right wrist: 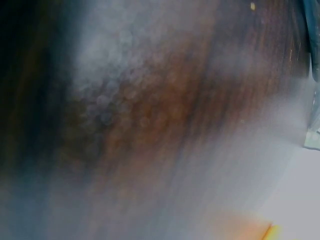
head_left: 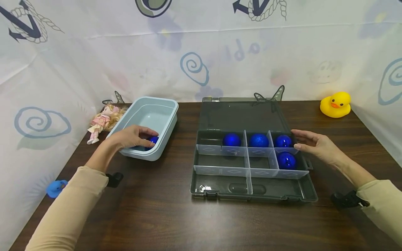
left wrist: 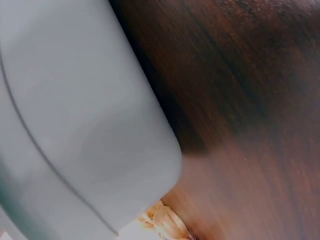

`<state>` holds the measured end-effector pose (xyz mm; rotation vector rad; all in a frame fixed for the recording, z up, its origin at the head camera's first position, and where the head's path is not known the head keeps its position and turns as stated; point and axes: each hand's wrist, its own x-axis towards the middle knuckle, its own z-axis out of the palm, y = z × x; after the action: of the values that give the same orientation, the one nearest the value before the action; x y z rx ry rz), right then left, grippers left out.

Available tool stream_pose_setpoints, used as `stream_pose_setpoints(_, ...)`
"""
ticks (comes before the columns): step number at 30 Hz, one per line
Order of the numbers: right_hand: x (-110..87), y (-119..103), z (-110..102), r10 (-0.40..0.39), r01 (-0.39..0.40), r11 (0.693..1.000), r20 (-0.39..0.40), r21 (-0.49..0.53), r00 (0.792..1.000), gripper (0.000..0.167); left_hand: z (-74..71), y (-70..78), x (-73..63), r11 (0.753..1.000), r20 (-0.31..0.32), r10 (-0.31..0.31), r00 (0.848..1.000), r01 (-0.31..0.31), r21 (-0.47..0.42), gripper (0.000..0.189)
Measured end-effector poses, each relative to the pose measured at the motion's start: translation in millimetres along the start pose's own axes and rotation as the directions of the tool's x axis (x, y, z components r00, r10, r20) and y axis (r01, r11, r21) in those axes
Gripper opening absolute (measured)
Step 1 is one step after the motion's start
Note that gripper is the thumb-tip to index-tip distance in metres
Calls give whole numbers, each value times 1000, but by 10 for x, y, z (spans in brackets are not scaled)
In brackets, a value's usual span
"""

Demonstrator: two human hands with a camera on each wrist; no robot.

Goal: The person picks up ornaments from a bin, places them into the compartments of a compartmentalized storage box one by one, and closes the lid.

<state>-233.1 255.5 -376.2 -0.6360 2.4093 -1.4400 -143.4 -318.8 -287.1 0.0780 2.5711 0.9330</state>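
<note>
In the head view, my left hand [head_left: 133, 136] reaches into the near end of a light blue plastic bin [head_left: 171, 130], thumb and fingers around a shiny blue ball [head_left: 154, 139]. The bin's outer wall [left wrist: 100, 100] fills much of the left wrist view. To the right lies a grey see-through compartment box [head_left: 220, 200] with its lid laid back. Blue balls sit in its compartments: a plain one [head_left: 231, 139], a glittery one [head_left: 259, 141], and two shiny ones, upper [head_left: 283, 141] and lower [head_left: 286, 160]. At the box's right edge, my right hand [head_left: 320, 146] rests with loosely extended fingers.
A doll [head_left: 102, 120] lies left of the bin. A yellow rubber duck [head_left: 336, 105] stands at the table's back right, and a small blue duck [head_left: 56, 188] at the left edge. Behind the dark wooden table [head_left: 163, 209] hangs a printed white cloth [head_left: 220, 62].
</note>
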Motion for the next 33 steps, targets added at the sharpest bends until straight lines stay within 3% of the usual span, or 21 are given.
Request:
stream_pose_setpoints(6, -11, -20, 2, -13, 13, 1000, 4, -14, 1000, 52, -113, 36, -61, 996, -60, -27, 998, 22, -84, 58)
stream_pose_setpoints(9, -18, -33, 6, -7, 7, 1000, 0, -9, 1000, 52, -197, 93, -108, 992, -136, -9, 991, -8, -127, 58)
stream_pose_setpoints(13, -19, -50, -1, 13, -13, 1000, 2, -16, 1000, 53, -247, 231, -162, 983, -249, 24, 968, -68, -168, 57)
stream_pose_setpoints(17, -8, -68, -9, 17, -17, 999, 7, -41, 1000, 54, -209, 450, -172, 973, -297, 63, 953, -126, -195, 54)
stream_pose_setpoints(20, -3, -77, -11, 19, -19, 998, 5, -52, 1000, 54, -112, 655, -103, 948, -274, 134, 952, -204, -246, 51)
stream_pose_setpoints(24, 13, -83, -12, 16, -16, 999, 5, -45, 1000, 54, 108, 958, 78, 902, -183, 251, 950, -299, -313, 48)
stream_pose_setpoints(26, 20, -84, -10, 8, -7, 999, 10, -40, 1000, 54, 245, 1121, 185, 893, -137, 296, 945, -325, -312, 48)
stream_pose_setpoints(33, 6, -85, -24, -10, 10, 999, 6, -30, 1000, 53, 760, 1629, 567, 864, 67, 424, 903, -382, -328, 44)
